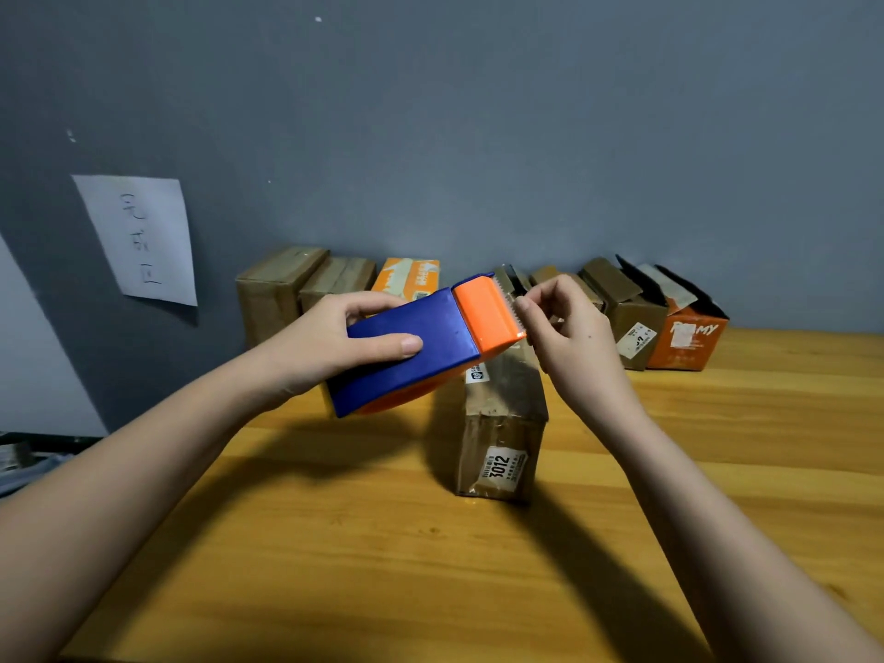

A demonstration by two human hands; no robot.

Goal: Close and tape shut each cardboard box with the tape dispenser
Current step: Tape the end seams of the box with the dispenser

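My left hand (330,342) grips a blue and orange tape dispenser (421,342), held in the air over the table with its toothed orange end pointing right. At that end my right hand (569,337) pinches the tape end with thumb and fingertips. Directly below stands a brown cardboard box (502,423) with a "3012" label on its near face and its top flaps closed. Several more boxes line the wall behind.
Against the grey wall, two closed brown boxes (282,289) and an orange-printed box (406,277) stand at left. Open-flapped boxes, one brown (631,318) and one orange (689,337), stand at right. The wooden table (382,567) stretches toward me. A paper note (143,241) hangs on the wall.
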